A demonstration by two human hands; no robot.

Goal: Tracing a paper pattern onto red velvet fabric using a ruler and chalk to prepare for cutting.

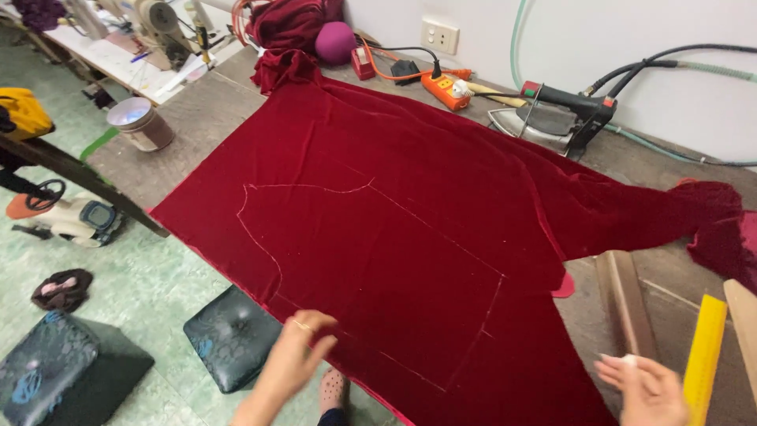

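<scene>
Left hand: the left hand (293, 356) lay at the near edge of the surface, fingertips on the red velvet cloth (410, 237), its grip loose and apart, clamped on nothing.
Right hand: the right hand (648, 388) hovered at the near right corner with a small white piece of chalk (629, 360) pinched between the fingertips, grip together on it, just beside a yellow ruler (704, 359).
Cloth: the velvet was spread flat over most of the surface (205, 110), reaching from the near edge toward the far edge, with a bunched tail running off to the right edge.
Step in hand: a chalk outline (371, 276) of a pattern piece was already drawn on the cloth, so the marking looked mostly done, with the left hand smoothing or steadying near the outline's near corner.
Next move calls for: judging from this, keeping the pile flat and unshifted while the chalk came back to the line, and a straight edge for any remaining stroke.
In the way: wooden strips (627, 304) lay beside the ruler at the right; nothing sat on the outline itself.
Below: two dark padded stools (233, 335) stood on the floor by the near edge.
Far side: a steam iron (552, 118), an orange power strip (445, 89), a tin can (140, 122) and a heap of red fabric (292, 31) lined the far edge.
</scene>
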